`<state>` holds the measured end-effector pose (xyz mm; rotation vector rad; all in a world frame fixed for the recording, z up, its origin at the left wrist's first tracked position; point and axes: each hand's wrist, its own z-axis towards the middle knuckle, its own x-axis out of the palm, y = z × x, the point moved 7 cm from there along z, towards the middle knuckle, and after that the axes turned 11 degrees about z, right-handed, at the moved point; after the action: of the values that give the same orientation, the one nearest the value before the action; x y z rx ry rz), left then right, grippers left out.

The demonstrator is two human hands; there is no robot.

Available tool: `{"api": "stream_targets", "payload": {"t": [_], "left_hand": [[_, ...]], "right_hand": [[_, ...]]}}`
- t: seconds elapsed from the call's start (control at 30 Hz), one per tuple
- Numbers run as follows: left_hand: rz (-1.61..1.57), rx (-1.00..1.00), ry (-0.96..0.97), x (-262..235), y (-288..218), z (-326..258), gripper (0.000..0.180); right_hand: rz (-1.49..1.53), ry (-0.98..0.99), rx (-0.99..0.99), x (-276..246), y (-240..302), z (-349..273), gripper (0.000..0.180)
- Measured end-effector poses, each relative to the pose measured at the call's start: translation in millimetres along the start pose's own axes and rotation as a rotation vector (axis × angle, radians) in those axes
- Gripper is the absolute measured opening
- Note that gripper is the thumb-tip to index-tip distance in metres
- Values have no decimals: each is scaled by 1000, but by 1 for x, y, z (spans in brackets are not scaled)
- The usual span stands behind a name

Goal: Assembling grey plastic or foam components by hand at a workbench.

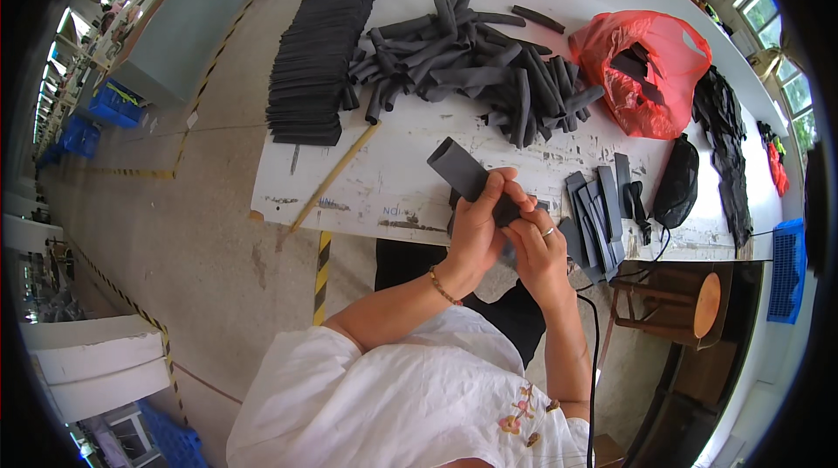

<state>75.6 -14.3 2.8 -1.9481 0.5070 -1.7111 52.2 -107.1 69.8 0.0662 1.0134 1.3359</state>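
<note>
Over the near edge of the white table, both my hands are closed on a dark grey flattened sleeve (457,166) with an open far end. My left hand (476,232) grips its side, thumb along the top. The fingertips of my right hand (539,251), which wears a ring, pinch its near end; what they hold there is partly hidden. Beyond my hands lies a loose heap of grey tubes (489,66). Left of it runs a long, tightly packed row of flat dark pieces (319,49). Flat grey strips (594,215) lie right of my right hand.
A red plastic bag (642,75) with dark pieces stands at the back right. A black pouch (676,182), a cable and dark scraps (726,154) lie near it. A wooden stick (336,173) reaches past the table's (367,197) front edge. A wooden stool (705,304) stands at the right.
</note>
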Motion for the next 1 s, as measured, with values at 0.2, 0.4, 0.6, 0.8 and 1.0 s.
{"api": "stream_targets", "payload": {"t": [0.2, 0.4, 0.6, 0.8, 1.0], "left_hand": [[-15, -81, -24, -11, 4, 5, 29], [14, -95, -33, -14, 3, 9, 29], [99, -79, -87, -10, -26, 18, 28], [153, -50, -85, -16, -34, 26, 29], [153, -57, -70, -20, -32, 23, 30]], "right_hand": [[-20, -10, 36, 5, -2, -4, 21], [-20, -15, 107, 4, -3, -8, 16], [-23, -3, 98, 2, -5, -15, 20], [7, -49, 153, 8, -3, -16, 16], [9, -46, 144, 7, -3, -22, 16]]}}
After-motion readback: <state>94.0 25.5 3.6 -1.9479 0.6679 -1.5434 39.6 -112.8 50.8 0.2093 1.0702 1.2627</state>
